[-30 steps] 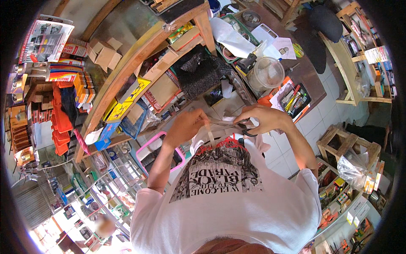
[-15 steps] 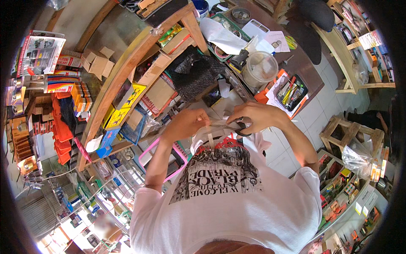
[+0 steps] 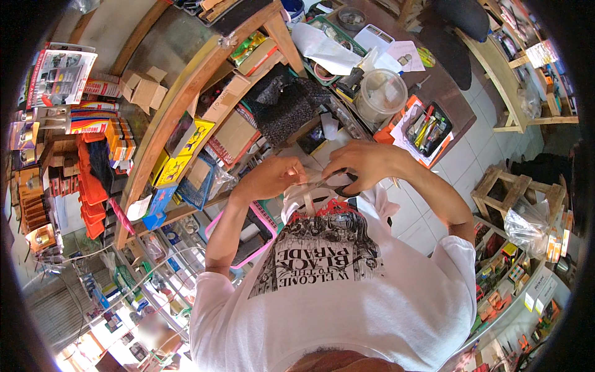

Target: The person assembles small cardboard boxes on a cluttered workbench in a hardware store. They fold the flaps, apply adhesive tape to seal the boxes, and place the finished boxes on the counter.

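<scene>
Both of my hands are close together in front of my white shirt. My left hand (image 3: 271, 178) is closed, its thumb and fingertips pinching a thin, clear plastic strip (image 3: 315, 176). On the other side, my right hand (image 3: 370, 165) has its fingers bent toward that strip. The black loop handles of a pair of scissors (image 3: 352, 188) hang at its thumb and fingers. The blades are hard to make out behind the fingers and the plastic. A pale narrow band (image 3: 308, 201) dangles below the strip, against the shirt.
A pink-rimmed basket (image 3: 273, 232) is beside my left forearm. Ahead, black bubble wrap (image 3: 285, 105) lies near a clear round tub (image 3: 382, 93) and a black tray of pens (image 3: 429, 129). A wooden stool (image 3: 511, 192) stands right; a wooden-framed shelf (image 3: 180, 105) runs along the left.
My right hand has shifted slightly left and up, closer to the left hand, with the scissors still in it. The left hand has stayed nearly in place, and the view has tilted a little.
</scene>
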